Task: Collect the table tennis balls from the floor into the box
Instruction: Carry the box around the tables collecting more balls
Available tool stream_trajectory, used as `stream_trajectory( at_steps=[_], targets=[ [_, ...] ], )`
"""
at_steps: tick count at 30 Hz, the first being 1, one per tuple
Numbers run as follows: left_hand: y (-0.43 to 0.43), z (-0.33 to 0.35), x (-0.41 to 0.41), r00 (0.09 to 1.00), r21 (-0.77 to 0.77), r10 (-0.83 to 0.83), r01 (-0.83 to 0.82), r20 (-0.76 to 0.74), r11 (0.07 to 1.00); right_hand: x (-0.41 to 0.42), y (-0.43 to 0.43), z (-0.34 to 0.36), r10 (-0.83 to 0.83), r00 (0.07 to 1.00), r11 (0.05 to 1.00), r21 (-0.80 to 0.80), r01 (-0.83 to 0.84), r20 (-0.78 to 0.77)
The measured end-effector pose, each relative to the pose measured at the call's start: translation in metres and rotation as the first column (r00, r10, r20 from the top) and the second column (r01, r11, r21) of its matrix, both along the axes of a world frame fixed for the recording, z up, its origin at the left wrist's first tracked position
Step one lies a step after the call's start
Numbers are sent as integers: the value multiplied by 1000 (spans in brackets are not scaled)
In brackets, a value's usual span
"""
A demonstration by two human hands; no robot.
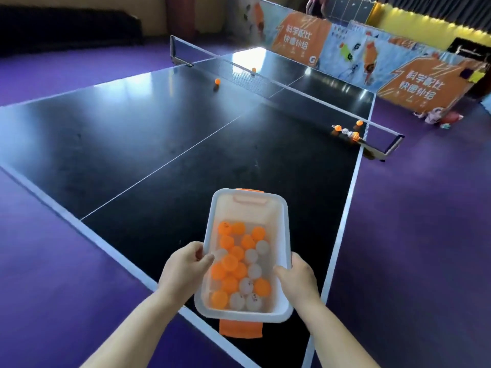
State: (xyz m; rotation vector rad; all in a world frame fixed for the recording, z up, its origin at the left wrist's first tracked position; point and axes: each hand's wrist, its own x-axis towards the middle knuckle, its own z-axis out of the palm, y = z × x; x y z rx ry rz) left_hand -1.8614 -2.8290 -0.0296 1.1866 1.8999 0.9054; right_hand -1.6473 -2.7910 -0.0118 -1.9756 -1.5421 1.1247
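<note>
Gripping the translucent white plastic rectangular box (288,221) by its two long sides, one hand on each. My left hand (186,264) curls over the left rim, thumb tip inside and fingers wrapped round the outside wall. My right hand (297,274) clamps the right rim the same way, thumb hooked inside. Both forearms are bare and reach in from the bottom edge.

The box sits straight ahead of me, over the near right part of the black table tennis table (132,144). I can't tell if its base touches the top or hangs just above it. Inside is a loose pile of orange and white table tennis balls (239,269), bunched toward my end, with the far end of the bottom bare. An orange handle flap (240,328) hangs below the near end of the box. A second orange handle (249,192) is at the far end.

The table has white edges and a white centre line. Farther out, a single orange ball (217,81) lies on the table on my side of the black net (265,78). A second orange ball (253,69) shows at the net line. A mixed ball cluster (348,131) lies against the net by its right post; which side is unclear.

Purple floor (411,235) surrounds the table. At the back right stand orange and blue printed barriers (300,35).
</note>
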Motion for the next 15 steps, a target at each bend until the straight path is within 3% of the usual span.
stream_trajectory(
  at_steps=[7, 15],
  targets=[
    [-45, -8, -150, 977, 12, 215, -215, 6, 977, -163, -2, -8, 167, 986, 986, 21, -167, 6],
    [-113, 6, -410, 944, -33, 326, -328, -59, 944, -435, -30, -13, 356, 932, 934, 47, -353, -73]
  ],
)
